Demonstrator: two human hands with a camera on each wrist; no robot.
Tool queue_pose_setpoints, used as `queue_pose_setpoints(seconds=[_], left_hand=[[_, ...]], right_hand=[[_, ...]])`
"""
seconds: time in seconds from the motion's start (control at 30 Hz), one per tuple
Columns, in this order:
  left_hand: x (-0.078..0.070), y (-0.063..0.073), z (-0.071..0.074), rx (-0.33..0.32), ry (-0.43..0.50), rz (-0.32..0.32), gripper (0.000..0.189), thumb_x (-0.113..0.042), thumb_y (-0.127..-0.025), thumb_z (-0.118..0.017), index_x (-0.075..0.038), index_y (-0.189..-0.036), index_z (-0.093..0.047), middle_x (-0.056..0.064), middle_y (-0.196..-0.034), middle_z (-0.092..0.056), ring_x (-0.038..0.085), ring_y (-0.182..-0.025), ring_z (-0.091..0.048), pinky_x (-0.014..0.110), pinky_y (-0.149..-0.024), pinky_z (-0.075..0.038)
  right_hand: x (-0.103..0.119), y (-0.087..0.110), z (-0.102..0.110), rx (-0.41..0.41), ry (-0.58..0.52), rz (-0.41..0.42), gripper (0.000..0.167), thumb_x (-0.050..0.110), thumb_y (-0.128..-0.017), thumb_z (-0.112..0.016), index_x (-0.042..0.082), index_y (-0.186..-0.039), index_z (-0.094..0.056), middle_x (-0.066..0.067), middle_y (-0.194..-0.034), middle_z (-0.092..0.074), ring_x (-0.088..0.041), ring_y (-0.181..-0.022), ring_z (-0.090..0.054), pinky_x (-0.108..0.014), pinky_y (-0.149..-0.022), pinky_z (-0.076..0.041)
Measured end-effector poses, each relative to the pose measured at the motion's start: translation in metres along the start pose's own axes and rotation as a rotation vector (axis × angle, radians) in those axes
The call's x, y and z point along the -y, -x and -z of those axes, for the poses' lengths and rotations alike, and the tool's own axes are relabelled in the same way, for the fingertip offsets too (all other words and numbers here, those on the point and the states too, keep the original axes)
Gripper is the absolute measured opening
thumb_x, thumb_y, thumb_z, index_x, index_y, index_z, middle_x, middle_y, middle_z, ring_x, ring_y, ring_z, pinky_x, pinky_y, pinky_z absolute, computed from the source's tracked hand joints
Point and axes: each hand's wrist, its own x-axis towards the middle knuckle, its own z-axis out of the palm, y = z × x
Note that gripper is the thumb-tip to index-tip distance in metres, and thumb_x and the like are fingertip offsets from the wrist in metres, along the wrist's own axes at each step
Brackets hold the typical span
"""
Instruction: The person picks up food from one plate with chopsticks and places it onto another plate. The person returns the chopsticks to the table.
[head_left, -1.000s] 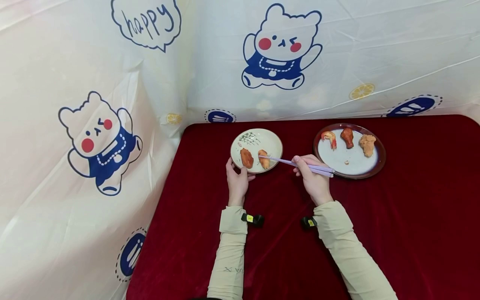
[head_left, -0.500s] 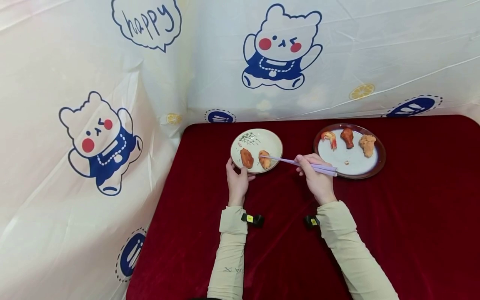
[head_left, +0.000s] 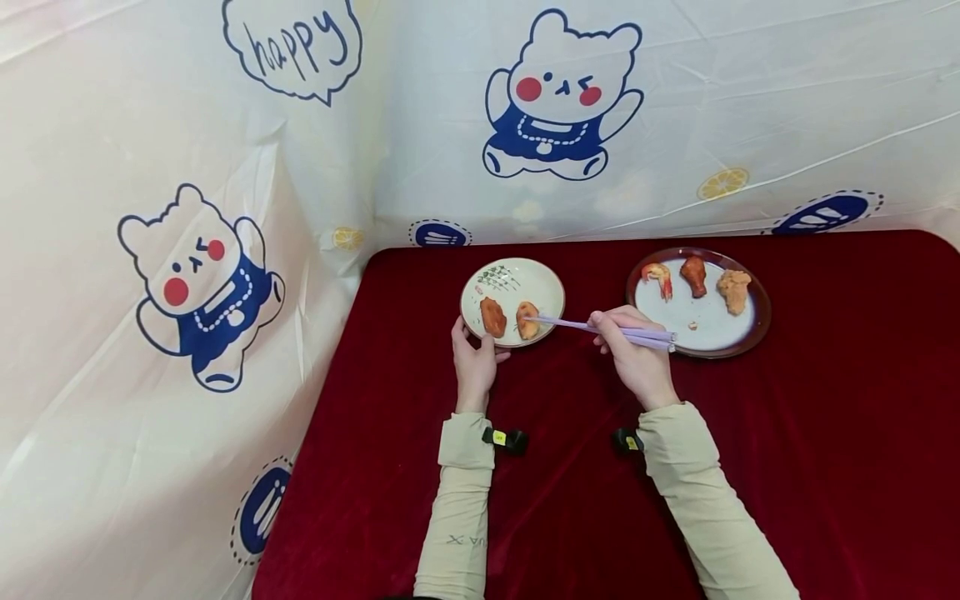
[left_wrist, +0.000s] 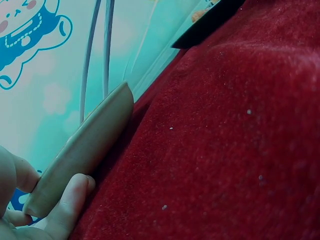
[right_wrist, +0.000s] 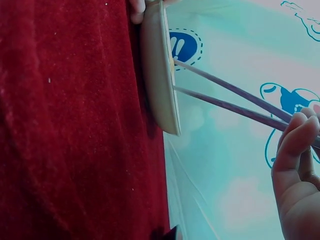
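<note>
My left hand point(head_left: 475, 368) grips the near-left rim of a small cream plate point(head_left: 551, 287) with a painted plant pattern; the left wrist view shows thumb and fingers on either side of its edge. On this plate lie a brown chicken wing point(head_left: 492, 317) and a golden fried piece point(head_left: 528, 321), perhaps a shrimp or nugget. In my right hand point(head_left: 633, 354) I hold lilac chopsticks point(head_left: 577, 323), their tips at the right side of the golden piece. From the right wrist view the chopsticks point(right_wrist: 230, 106) stand slightly apart, tips hidden behind the plate's rim point(right_wrist: 165, 75).
Right of the small plate stands a larger brown-rimmed plate point(head_left: 762, 312). It bears a shrimp point(head_left: 659, 280), a drumstick point(head_left: 694, 277), a crumbed fried chicken piece point(head_left: 734, 292) and a small crumb point(head_left: 693, 326). Dark red velvet cloth point(head_left: 555, 500) covers the table; a printed curtain point(head_left: 435, 108) hangs behind.
My right hand has shifted slightly right, and the chopstick tips have gone from the golden piece's left part to its right side. That piece looks slightly turned. My left hand stays put.
</note>
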Motion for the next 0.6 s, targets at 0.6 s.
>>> queue_pose_setpoints(seconds=[0.6], left_hand=[[-0.0012, 0.0011, 0.0003, 0.001, -0.007, 0.010, 0.066, -0.008, -0.097, -0.047, -0.020, -0.154, -0.016, 0.010, -0.153, -0.026, 0.021, -0.074, -0.067, 0.030, -0.068, -0.063]], right_hand=[[0.0007, 0.0014, -0.0011, 0.042, 0.049, 0.020, 0.025, 0.012, -0.095, -0.060, -0.009, -0.092, -0.072, -0.022, -0.088, -0.064, -0.014, -0.067, -0.060, -0.022, -0.059, -0.055]])
